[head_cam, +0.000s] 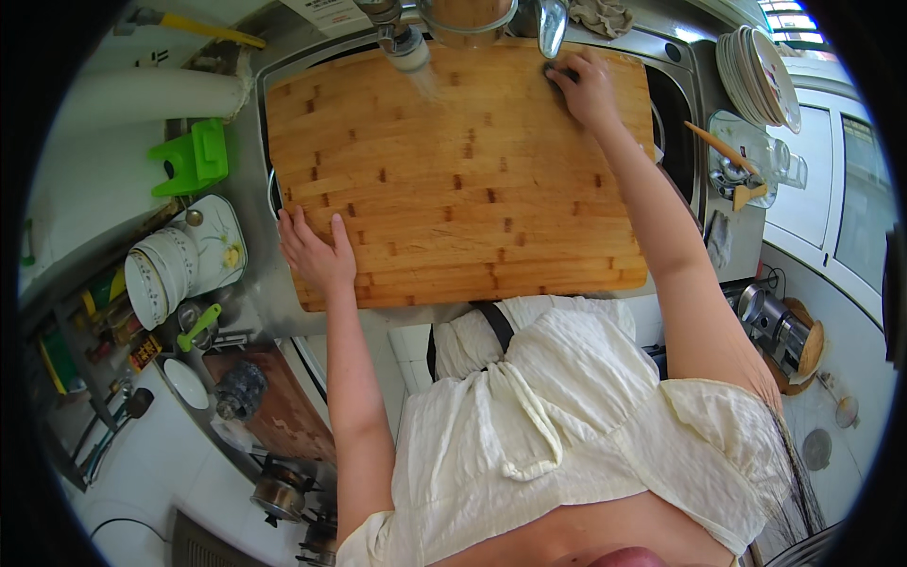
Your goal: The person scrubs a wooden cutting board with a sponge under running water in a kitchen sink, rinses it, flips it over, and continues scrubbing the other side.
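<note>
A large bamboo cutting board (453, 170) lies across the steel sink (684, 92), covering most of it. Pressed to the board's far right part, my right hand (587, 85) grips a small dark scrubber (550, 69); its material is mostly hidden by my fingers. My left hand (319, 255) rests on the near left edge of the board with the fingers spread and nothing in them. Above the board's far side, a faucet (407, 53) sends a spray of water (426, 83) onto the wood. The surface there looks wet.
Stacked plates (755, 78) and a glass tray of utensils (737, 159) stand at the right. On the left are stacked bowls (159, 273), a green plastic holder (191, 159) and a yellow-handled hammer (205, 27). A pot (280, 492) sits on the stove.
</note>
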`<state>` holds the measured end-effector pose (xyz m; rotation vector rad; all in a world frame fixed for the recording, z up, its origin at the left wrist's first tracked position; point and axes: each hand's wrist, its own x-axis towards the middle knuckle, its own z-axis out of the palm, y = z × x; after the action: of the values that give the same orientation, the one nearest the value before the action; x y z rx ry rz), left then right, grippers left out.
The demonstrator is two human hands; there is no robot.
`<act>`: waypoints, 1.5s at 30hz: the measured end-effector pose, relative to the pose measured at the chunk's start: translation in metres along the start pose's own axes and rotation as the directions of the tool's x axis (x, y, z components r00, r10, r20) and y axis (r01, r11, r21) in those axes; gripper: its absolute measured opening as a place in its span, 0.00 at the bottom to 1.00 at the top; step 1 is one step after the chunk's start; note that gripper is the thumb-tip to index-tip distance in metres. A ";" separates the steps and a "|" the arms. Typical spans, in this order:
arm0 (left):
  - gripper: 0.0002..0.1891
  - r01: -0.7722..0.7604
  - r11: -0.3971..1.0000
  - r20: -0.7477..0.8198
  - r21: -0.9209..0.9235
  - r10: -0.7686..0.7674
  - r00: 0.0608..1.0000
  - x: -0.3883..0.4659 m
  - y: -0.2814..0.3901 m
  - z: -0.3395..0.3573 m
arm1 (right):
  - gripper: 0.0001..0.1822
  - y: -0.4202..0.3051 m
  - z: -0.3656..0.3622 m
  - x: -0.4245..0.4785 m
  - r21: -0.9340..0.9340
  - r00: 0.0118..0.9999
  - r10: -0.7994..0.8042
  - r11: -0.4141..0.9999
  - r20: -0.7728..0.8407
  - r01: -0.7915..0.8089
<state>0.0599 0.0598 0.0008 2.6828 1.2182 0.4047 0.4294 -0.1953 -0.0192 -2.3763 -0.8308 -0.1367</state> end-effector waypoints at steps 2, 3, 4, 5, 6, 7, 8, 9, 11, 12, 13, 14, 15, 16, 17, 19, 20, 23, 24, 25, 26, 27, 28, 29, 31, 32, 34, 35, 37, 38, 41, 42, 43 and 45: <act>0.32 -0.003 1.000 0.009 -0.003 0.003 1.000 0.000 -0.001 -0.001 | 0.09 -0.010 0.007 0.015 -0.022 1.000 0.029 0.999 -0.009 -0.029; 0.32 -0.001 1.000 0.009 -0.002 0.002 1.000 0.000 -0.004 -0.002 | 0.09 -0.009 0.007 0.015 -0.007 1.000 -0.006 1.000 0.024 0.007; 0.32 -0.005 1.000 0.003 -0.004 0.005 1.000 0.000 -0.005 -0.002 | 0.09 -0.002 0.004 0.008 0.005 0.998 -0.038 0.999 0.056 0.038; 0.32 -0.009 1.000 -0.003 -0.007 0.009 1.000 -0.001 -0.006 -0.002 | 0.09 0.005 -0.001 0.003 0.019 0.994 -0.070 0.997 0.088 0.069; 0.32 -0.010 1.000 -0.009 -0.010 0.009 1.000 -0.001 -0.006 0.000 | 0.09 0.011 -0.012 -0.005 0.010 0.992 -0.046 0.999 0.116 0.045; 0.32 0.000 1.000 -0.008 -0.004 0.000 1.000 -0.002 -0.006 -0.001 | 0.09 0.015 -0.025 -0.017 0.004 0.988 -0.022 1.000 0.150 0.022; 0.32 0.005 1.000 -0.005 -0.003 -0.005 1.000 -0.002 -0.005 -0.001 | 0.09 0.017 -0.034 -0.025 -0.009 0.983 0.006 1.000 0.181 -0.004; 0.32 0.012 1.000 -0.002 0.001 -0.012 1.000 -0.003 -0.003 -0.002 | 0.09 0.016 -0.038 -0.028 -0.005 0.982 0.022 1.000 0.189 -0.021; 0.33 0.027 1.000 0.009 -0.002 -0.027 1.000 -0.001 0.001 -0.004 | 0.09 0.014 -0.042 -0.027 0.003 0.977 0.052 0.999 0.206 -0.054; 0.33 0.022 1.000 0.019 -0.008 -0.021 1.000 0.001 0.003 -0.004 | 0.09 0.015 -0.038 -0.024 -0.009 0.982 0.049 0.999 0.182 -0.048; 0.33 0.023 1.000 0.020 0.002 -0.023 1.000 0.000 0.003 -0.003 | 0.09 0.009 -0.029 -0.019 0.013 0.985 0.032 0.999 0.170 -0.034; 0.34 0.025 1.000 0.021 0.011 -0.025 0.999 0.000 0.002 -0.002 | 0.09 0.001 -0.017 -0.014 0.036 0.987 0.015 0.999 0.157 -0.021; 0.34 0.027 0.999 0.020 0.020 -0.028 0.999 -0.001 0.001 0.000 | 0.09 -0.010 -0.003 -0.008 0.058 0.990 -0.003 0.998 0.143 -0.005; 0.34 0.028 0.999 0.021 0.022 -0.029 0.999 -0.001 0.001 0.001 | 0.09 -0.022 0.012 -0.002 0.067 0.985 0.024 0.997 0.170 -0.036; 0.34 0.029 0.999 0.020 0.026 -0.030 0.999 -0.001 0.001 0.000 | 0.09 -0.037 0.028 0.004 0.078 0.979 0.050 0.995 0.197 -0.066; 0.34 0.041 0.999 0.012 0.034 -0.041 0.999 -0.003 -0.003 -0.001 | 0.09 -0.079 0.055 0.018 0.204 0.972 -0.154 0.972 0.178 0.116; 0.34 0.036 0.999 0.009 0.031 -0.036 0.999 -0.002 -0.003 0.000 | 0.09 -0.099 0.072 0.022 0.203 0.969 -0.131 0.975 0.208 0.088; 0.33 0.018 1.000 0.011 0.018 -0.018 1.000 0.003 0.001 0.000 | 0.12 -0.155 0.119 0.018 0.302 0.986 -0.165 0.941 0.023 0.151; 0.32 0.018 1.000 0.010 0.019 -0.018 1.000 0.003 0.001 -0.001 | 0.13 -0.165 0.126 0.017 0.229 0.962 -0.272 0.937 0.012 0.262; 0.32 0.009 1.000 0.007 0.017 -0.010 1.000 0.002 0.000 -0.001 | 0.14 -0.173 0.131 0.016 0.150 0.927 -0.374 0.918 0.010 0.368; 0.32 -0.001 1.000 0.003 0.015 0.001 1.000 0.002 0.000 0.000 | 0.15 -0.176 0.132 0.015 0.069 0.883 -0.469 0.882 0.017 0.467; 0.32 -0.001 1.000 -0.003 0.017 0.002 1.000 0.001 -0.003 0.000 | 0.14 -0.177 0.128 0.014 0.119 0.910 -0.396 0.916 0.122 0.383; 0.32 0.004 1.000 -0.007 0.012 -0.004 1.000 -0.001 -0.005 0.000 | 0.13 -0.172 0.117 0.011 0.157 0.916 -0.325 0.943 0.236 0.294; 0.32 0.008 1.000 -0.010 0.007 -0.008 1.000 -0.001 -0.008 0.001 | 0.12 -0.166 0.105 0.012 0.182 0.903 -0.252 0.963 0.349 0.199; 0.31 0.011 1.000 -0.008 -0.007 -0.011 1.000 -0.004 -0.006 0.002 | 0.15 -0.143 0.078 0.025 -0.172 0.761 0.084 0.985 0.643 0.036; 0.31 0.017 1.000 -0.010 -0.007 -0.017 1.000 -0.005 -0.007 0.000 | 0.14 -0.130 0.062 0.018 -0.086 0.871 -0.007 0.995 0.490 0.056; 0.31 0.009 1.000 -0.011 -0.009 -0.009 1.000 -0.002 -0.005 -0.001 | 0.14 -0.084 0.037 0.003 -0.058 0.975 -0.019 0.998 0.223 0.033; 0.32 0.002 1.000 -0.008 -0.009 -0.002 1.000 -0.001 -0.004 -0.001 | 0.14 -0.056 0.031 -0.002 -0.103 0.990 0.042 0.994 0.133 -0.028; 0.32 0.003 1.000 0.002 0.000 -0.003 1.000 -0.004 -0.005 -0.001 | 0.15 -0.023 -0.004 -0.018 -0.195 0.999 0.006 0.981 -0.041 -0.014; 0.32 0.003 1.000 0.006 -0.002 -0.003 1.000 -0.002 -0.004 -0.001 | 0.16 0.015 -0.013 -0.031 -0.258 0.994 0.024 0.965 -0.111 -0.052; 0.33 0.003 1.000 0.009 0.012 -0.003 1.000 -0.001 -0.002 -0.001 | 0.18 0.039 -0.013 -0.039 -0.415 0.971 0.117 0.888 -0.210 -0.197; 0.33 0.008 1.000 0.008 0.017 -0.008 1.000 -0.003 -0.002 -0.001 | 0.18 0.037 -0.013 -0.038 -0.464 0.962 0.152 0.852 -0.225 -0.243; 0.33 0.007 1.000 0.013 0.015 -0.007 1.000 -0.002 -0.001 0.000 | 0.15 0.021 -0.006 -0.034 -0.501 0.948 0.084 0.832 -0.308 -0.237; 0.34 0.013 1.000 0.018 0.017 -0.014 1.000 -0.002 -0.001 -0.002 | 0.11 -0.020 0.008 -0.018 -0.334 0.979 0.130 0.926 -0.155 -0.176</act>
<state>0.0576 0.0587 0.0017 2.6843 1.2394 0.3690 0.4026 -0.1881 -0.0200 -2.7161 -0.5923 -0.4000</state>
